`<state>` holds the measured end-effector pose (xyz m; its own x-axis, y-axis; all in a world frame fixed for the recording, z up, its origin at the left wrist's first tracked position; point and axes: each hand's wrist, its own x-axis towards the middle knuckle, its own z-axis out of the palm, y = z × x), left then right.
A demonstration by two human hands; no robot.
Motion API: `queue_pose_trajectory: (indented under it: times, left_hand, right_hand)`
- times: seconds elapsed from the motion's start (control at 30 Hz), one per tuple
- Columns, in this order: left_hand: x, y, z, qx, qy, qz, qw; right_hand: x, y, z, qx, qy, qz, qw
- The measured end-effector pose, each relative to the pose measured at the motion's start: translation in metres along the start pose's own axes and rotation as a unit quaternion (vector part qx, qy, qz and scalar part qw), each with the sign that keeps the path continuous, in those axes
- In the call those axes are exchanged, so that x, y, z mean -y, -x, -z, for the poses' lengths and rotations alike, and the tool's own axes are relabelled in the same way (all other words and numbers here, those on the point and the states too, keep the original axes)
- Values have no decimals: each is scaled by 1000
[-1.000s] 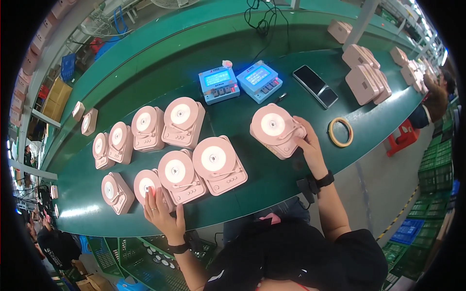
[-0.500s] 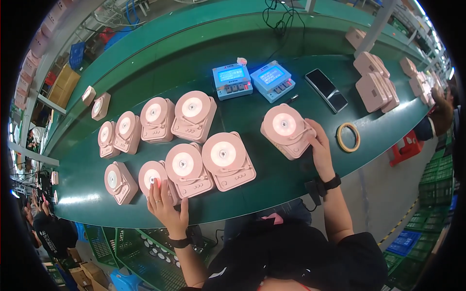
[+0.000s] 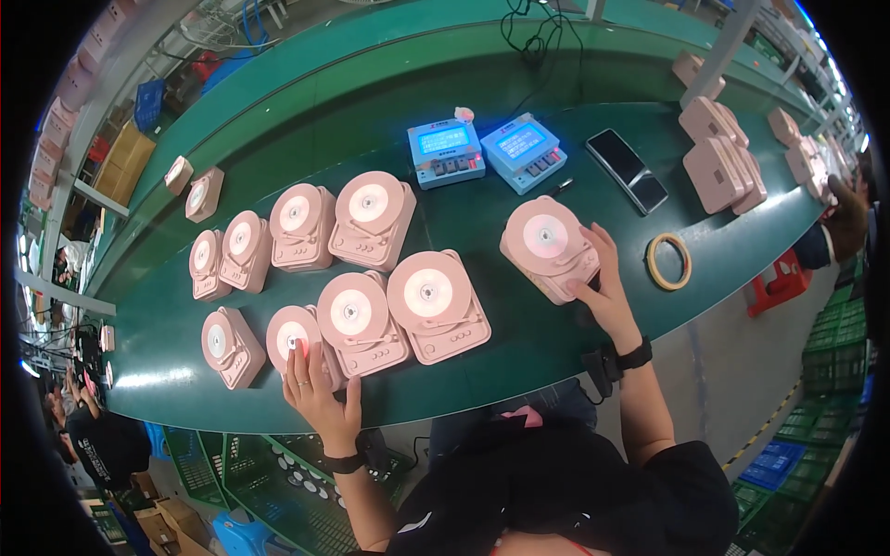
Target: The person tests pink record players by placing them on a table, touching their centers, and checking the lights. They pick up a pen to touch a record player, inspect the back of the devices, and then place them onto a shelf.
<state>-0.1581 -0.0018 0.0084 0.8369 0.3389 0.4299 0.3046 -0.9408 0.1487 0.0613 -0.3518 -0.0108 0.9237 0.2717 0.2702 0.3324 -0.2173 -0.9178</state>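
Note:
On the green table stand several pink toy record players, each with a round platter, a pale centre disc and a small tonearm. My left hand (image 3: 320, 400) lies with fingers stretched over the near edge of one record player (image 3: 287, 330) in the front row, fingertips on its platter. At the right, a separate record player (image 3: 545, 243) sits apart from the rows. My right hand (image 3: 607, 289) grips its right side, the thumb at the front corner and the fingers beside the tonearm. Next to my left hand is another record player (image 3: 357, 320).
Two blue boxes with lit screens, one box (image 3: 447, 154) left of the other (image 3: 522, 153), stand behind. A pen, phone (image 3: 627, 171) and yellow tape roll (image 3: 667, 261) lie to the right. Pink cases (image 3: 718, 171) are stacked farther right. Green crates (image 3: 278, 477) sit below the table.
My right hand has shifted its hold on the separate record player; its thumb now shows at the front corner. My left hand keeps its place. The whole view has moved very slightly.

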Motion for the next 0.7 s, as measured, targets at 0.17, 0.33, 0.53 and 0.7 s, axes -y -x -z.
queue_pose_trajectory:
  times: [0.17,0.33,0.53,0.7]
  left_hand:
    - [1,0,2,0,1,-1,1000]
    - [1,-1,1,-5,0,-1,1000]
    - [0,1,2,-3,6,13,1000]
    - [1,2,2,-8,17,17,1000]
  right_hand:
    - [3,0,-2,21,1,-36,999]
    - [5,-2,-2,22,-13,-39,999]
    - [5,0,0,28,-6,-29,999]
    - [2,1,0,25,-13,-21,999]
